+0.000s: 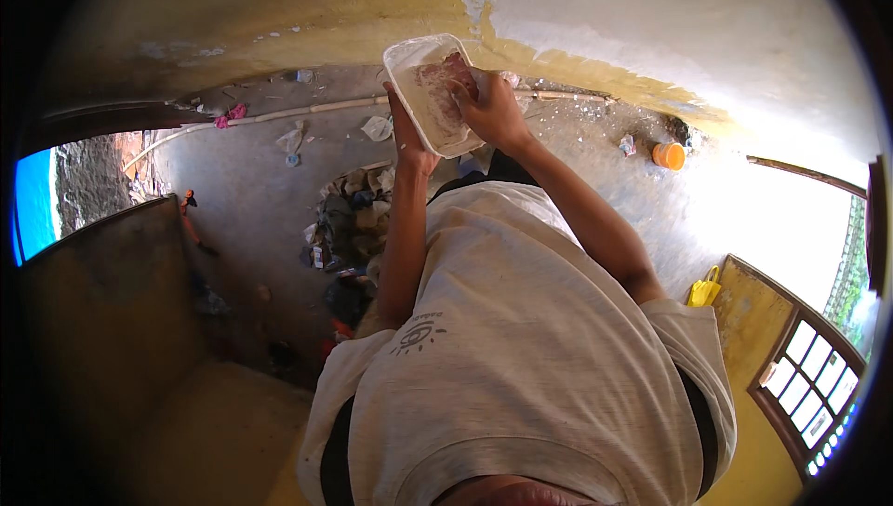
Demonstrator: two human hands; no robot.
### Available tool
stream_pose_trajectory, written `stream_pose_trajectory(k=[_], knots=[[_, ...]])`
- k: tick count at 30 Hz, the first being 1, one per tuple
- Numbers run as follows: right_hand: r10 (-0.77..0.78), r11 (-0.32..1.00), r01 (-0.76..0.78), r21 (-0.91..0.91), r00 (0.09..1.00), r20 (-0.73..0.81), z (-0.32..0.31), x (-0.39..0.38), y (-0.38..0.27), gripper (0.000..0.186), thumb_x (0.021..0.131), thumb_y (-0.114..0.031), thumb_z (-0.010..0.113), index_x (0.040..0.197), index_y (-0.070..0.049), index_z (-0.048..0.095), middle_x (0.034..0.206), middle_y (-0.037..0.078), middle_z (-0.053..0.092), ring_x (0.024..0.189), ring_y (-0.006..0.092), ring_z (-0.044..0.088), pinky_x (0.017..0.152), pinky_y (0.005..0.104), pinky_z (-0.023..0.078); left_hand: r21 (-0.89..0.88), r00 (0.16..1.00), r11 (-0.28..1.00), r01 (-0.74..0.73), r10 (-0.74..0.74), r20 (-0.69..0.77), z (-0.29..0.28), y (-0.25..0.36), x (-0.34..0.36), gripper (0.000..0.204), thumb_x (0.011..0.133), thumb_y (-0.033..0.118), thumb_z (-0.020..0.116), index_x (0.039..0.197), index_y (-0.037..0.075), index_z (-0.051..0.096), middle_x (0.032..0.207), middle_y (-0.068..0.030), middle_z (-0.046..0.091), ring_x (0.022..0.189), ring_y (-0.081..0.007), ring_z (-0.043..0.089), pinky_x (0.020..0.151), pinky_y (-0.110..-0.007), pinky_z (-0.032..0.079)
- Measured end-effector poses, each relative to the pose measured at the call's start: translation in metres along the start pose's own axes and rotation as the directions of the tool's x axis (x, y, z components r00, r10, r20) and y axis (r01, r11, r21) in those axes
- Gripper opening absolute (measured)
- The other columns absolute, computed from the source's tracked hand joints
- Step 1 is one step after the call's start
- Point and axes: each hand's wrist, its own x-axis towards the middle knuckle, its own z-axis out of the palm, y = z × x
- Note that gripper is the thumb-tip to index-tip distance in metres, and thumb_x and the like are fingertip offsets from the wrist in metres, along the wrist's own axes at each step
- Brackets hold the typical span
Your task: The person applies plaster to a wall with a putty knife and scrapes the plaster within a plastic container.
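A white, rounded rectangular plastic tub [415, 67] is tilted in front of me, its inside smeared with pale and brownish residue. My left hand [409, 139] grips it along the left side, the thumb or a finger showing at the rim and the others hidden behind. Inside the tub's right side, the closed fingers of my right hand [497, 115] hold a flat reddish-brown piece [456, 69]. Its exact kind cannot be made out.
Ahead stands a wall [558, 4] with peeling yellow and white paint. A long bamboo pole [316, 108] lies near its foot. Rags and rubbish form a pile [358, 208] on the floor at left. An orange bucket [668, 155] and yellow bag [705, 288] are at right.
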Motion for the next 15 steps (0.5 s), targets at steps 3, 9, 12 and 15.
stream_pose_trajectory(k=[3, 9, 12, 15], knots=[[0.187, 0.982, -0.19, 0.011, 0.975, 0.122, -0.009, 0.006, 0.007, 0.024, 0.091, -0.02, 0.065, 0.1, 0.002, 0.068, 0.078, 0.022, 0.068, 0.072, 0.0328, 0.069, 0.068, 0.04, 0.053, 0.0, 0.998, 1.0, 0.022, -0.022, 0.052, 0.001, 0.001, 0.002, 0.082, 0.097, 0.072, 0.031, 0.151, 0.011, 0.036, 0.146, -0.0133, 0.05, 0.13, -0.0295, 0.053, 0.108, -0.046, 0.046], [0.237, 0.722, -0.223, 0.655, 0.969, 0.069, -0.056, 0.0, -0.005, 0.021, 0.1, -0.014, 0.057, 0.111, 0.002, 0.066, 0.092, 0.007, 0.072, 0.078, 0.0152, 0.068, 0.072, 0.0309, 0.055, -0.117, 0.996, 0.989, -0.09, 0.091, 0.007, -0.027, -0.007, -0.006, 0.074, 0.099, 0.066, 0.036, 0.152, 0.014, 0.037, 0.146, -0.0094, 0.051, 0.13, -0.0293, 0.052, 0.107, -0.049, 0.045], [0.378, 0.558, -0.295, 0.776, 0.923, 0.079, -0.075, 0.003, -0.002, 0.026, 0.101, -0.013, 0.056, 0.122, 0.002, 0.061, 0.102, 0.007, 0.07, 0.088, 0.0145, 0.067, 0.08, 0.0306, 0.054, -0.155, 0.997, 0.985, -0.07, 0.067, -0.024, -0.04, -0.005, -0.003, 0.069, 0.1, 0.062, 0.038, 0.15, 0.014, 0.04, 0.145, -0.0081, 0.052, 0.13, -0.0292, 0.053, 0.107, -0.049, 0.045], [0.428, 0.43, -0.249, 0.868, 0.902, 0.046, -0.097, 0.006, -0.018, 0.029, 0.101, -0.012, 0.054, 0.126, 0.0, 0.058, 0.109, 0.007, 0.068, 0.097, 0.0132, 0.065, 0.087, 0.0309, 0.051, -0.273, 0.992, 0.958, -0.084, 0.105, 0.065, -0.024, 0.004, 0.0, 0.066, 0.101, 0.06, 0.04, 0.149, 0.014, 0.043, 0.144, -0.0077, 0.053, 0.129, -0.029, 0.054, 0.107, -0.049, 0.045]])
